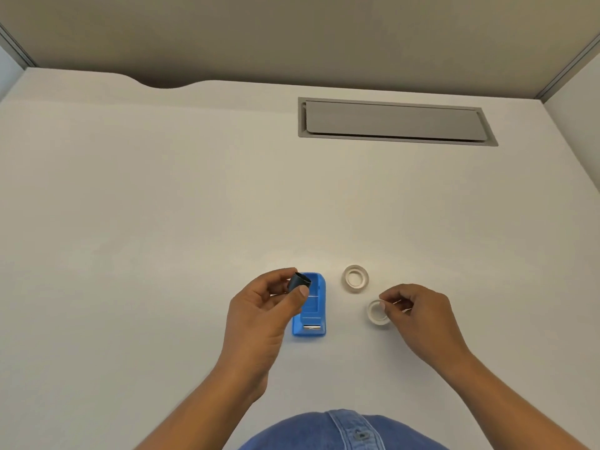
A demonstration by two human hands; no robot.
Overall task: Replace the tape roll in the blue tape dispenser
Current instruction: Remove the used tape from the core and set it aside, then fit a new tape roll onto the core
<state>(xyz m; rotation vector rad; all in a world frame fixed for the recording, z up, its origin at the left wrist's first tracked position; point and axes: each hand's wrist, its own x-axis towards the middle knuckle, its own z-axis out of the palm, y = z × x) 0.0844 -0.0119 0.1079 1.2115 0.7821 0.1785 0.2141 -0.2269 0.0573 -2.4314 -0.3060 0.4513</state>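
Blue tape dispenser [310, 306] lies on the counter [162, 206], cradle empty as far as I can tell. Left hand [263, 306] pinches the black core spindle [299, 282] btwn thumb & fingers, just above the dispenser's far end. Right hand [418, 315] closes fingertips on the near tape roll [378, 312], which looks to be still on the counter; a second roll [355, 277] sits just beyond, untouched.

Step in hand, prob.: thread roll onto spindle. Do it well: lift roll w/ hole facing spindle, keep both axes in line, push fully & centred, mind unwind direction so the free end feeds toward the cutter [311, 327].
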